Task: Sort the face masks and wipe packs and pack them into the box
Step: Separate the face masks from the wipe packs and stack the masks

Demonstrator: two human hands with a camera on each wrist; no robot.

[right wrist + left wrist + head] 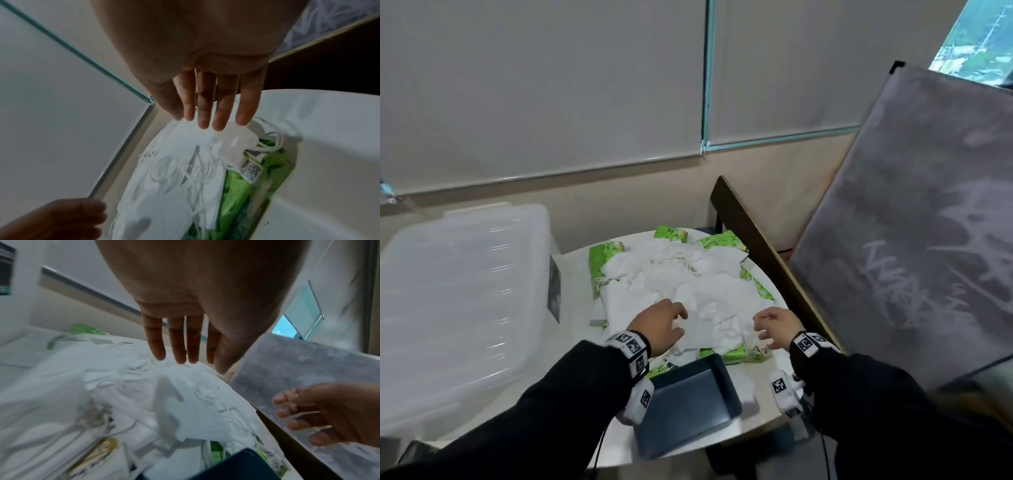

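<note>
A heap of white face masks [681, 284] with loose ear loops lies over several green wipe packs [606, 263] on the white round table [750, 421]. My left hand [664, 322] hovers over the near left of the heap, fingers straight and holding nothing [176, 350]. Over the near right edge is my right hand [774, 325], fingers extended just above a mask [216, 116]. The masks [144, 394] fill the left wrist view; the right wrist view shows masks [174, 170] beside a green pack [242, 186]. A clear plastic box [455, 308] with its lid on stands at the left.
A dark grey tablet-like device [688, 404] lies at the table's near edge between my wrists. A dark wooden board [763, 246] and a grey leaning panel [914, 233] bound the right side. A wall with blinds runs behind.
</note>
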